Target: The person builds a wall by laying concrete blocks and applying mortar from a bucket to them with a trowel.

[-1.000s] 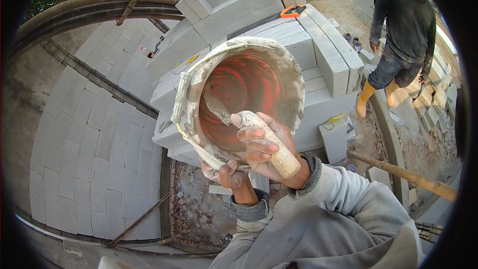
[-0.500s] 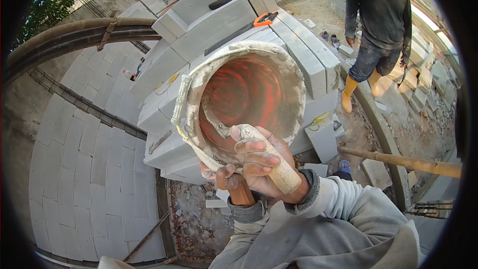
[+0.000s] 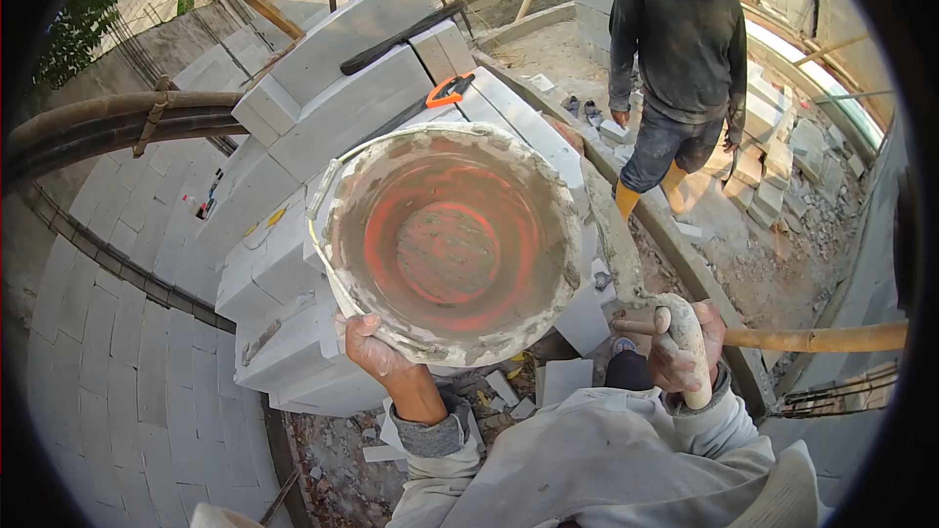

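Note:
A mortar-crusted bucket [image 3: 536,210] is tilted with its mouth toward me in the middle of the view. Its reddish inside shows smears of grey mortar on the walls and bottom. My left hand [image 3: 381,352] is closed on the near left part of its rim, by the pale wire handle. To the right of the bucket, my right hand [image 3: 688,344] grips the thick handle of a trowel [image 3: 614,249]. The mortar-coated blade points up and away from me, beside the rim.
Stacked light grey blocks [image 3: 367,93] stand behind the bucket, with an orange-handled saw [image 3: 450,90] on them. A person [image 3: 680,64] in yellow boots stands at the upper right near broken blocks [image 3: 773,161]. A bamboo pole [image 3: 822,337] lies at the right, bundled pipes [image 3: 108,127] at the left.
My right hand has drawn the trowel out of the bucket and moved right. The bucket's mouth now faces me more directly, while my left hand keeps its hold on the rim.

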`<action>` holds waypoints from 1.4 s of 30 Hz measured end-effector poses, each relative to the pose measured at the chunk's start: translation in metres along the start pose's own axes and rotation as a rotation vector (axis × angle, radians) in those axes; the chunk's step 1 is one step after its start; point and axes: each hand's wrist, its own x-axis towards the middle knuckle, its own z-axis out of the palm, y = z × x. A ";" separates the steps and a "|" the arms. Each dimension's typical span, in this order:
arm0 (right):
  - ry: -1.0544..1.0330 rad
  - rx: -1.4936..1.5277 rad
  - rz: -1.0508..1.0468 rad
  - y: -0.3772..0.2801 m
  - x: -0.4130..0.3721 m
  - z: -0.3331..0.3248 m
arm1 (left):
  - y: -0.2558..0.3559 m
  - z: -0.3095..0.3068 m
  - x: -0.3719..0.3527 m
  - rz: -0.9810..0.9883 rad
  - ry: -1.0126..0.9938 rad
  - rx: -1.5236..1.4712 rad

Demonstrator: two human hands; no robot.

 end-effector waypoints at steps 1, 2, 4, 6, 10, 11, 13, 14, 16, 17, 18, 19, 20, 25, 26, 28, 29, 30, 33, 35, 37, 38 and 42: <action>0.004 -0.043 -0.053 -0.016 -0.012 -0.002 | -0.008 0.019 0.003 -0.062 -0.002 -0.038; -0.012 -0.116 -0.127 -0.032 -0.023 -0.005 | -0.019 0.038 0.005 -0.114 -0.034 -0.059; -0.049 -0.231 -0.253 -0.066 -0.043 -0.011 | -0.050 0.068 0.010 -0.175 -0.071 -0.049; -0.003 -0.313 -0.370 -0.094 -0.056 -0.004 | -0.086 0.093 0.011 -0.241 -0.082 -0.065; 0.362 -0.695 -0.233 -0.151 -0.053 0.058 | -0.151 0.155 0.012 -0.264 -0.224 0.094; 0.440 -0.856 -0.109 -0.166 -0.042 0.071 | -0.166 0.166 0.014 -0.241 -0.277 0.118; 0.602 -1.153 0.150 -0.201 -0.025 0.086 | -0.196 0.186 0.017 -0.198 -0.391 0.168; 0.547 -1.425 0.171 -0.218 -0.009 0.083 | -0.202 0.207 0.012 -0.203 -0.411 0.217; 0.506 -1.895 0.099 -0.246 0.022 0.058 | -0.223 0.230 0.011 -0.223 -0.494 0.247; 0.519 -2.099 0.000 -0.258 0.036 0.045 | -0.232 0.240 0.012 -0.225 -0.536 0.256; 0.552 -2.167 -0.006 -0.271 0.052 0.038 | -0.239 0.251 0.011 -0.260 -0.548 0.247; 0.584 -2.234 -0.007 -0.281 0.065 0.032 | -0.245 0.261 0.011 -0.295 -0.555 0.240; 0.511 -2.318 -0.038 -0.285 0.070 0.022 | -0.250 0.269 0.010 -0.327 -0.562 0.233; 0.478 -2.325 -0.141 -0.301 0.086 0.013 | -0.277 0.293 0.030 -0.361 -0.701 0.237; 0.461 -2.370 -0.043 -0.305 0.090 0.019 | -0.280 0.299 0.033 -0.360 -0.727 0.239; 0.421 -2.454 0.153 -0.308 0.093 0.026 | -0.282 0.313 0.039 -0.296 -0.784 0.308; 0.343 -2.531 0.148 -0.308 0.091 0.019 | -0.283 0.321 0.040 -0.261 -0.813 0.340; 0.264 -2.606 0.141 -0.307 0.086 0.009 | -0.283 0.330 0.040 -0.222 -0.838 0.383; 0.213 -2.790 0.309 -0.327 0.076 0.015 | -0.288 0.345 0.042 -0.134 -0.893 0.498; 0.360 -2.898 0.299 -0.344 0.080 0.031 | -0.295 0.351 0.049 -0.101 -0.908 0.552; 0.639 -2.969 0.098 -0.355 0.086 0.041 | -0.301 0.359 0.048 -0.044 -0.934 0.545; 0.697 -2.983 -0.035 -0.362 0.088 0.043 | -0.304 0.362 0.047 -0.019 -0.951 0.544; 0.603 -2.948 -0.012 -0.378 0.083 0.006 | -0.318 0.369 0.050 0.074 -1.040 0.560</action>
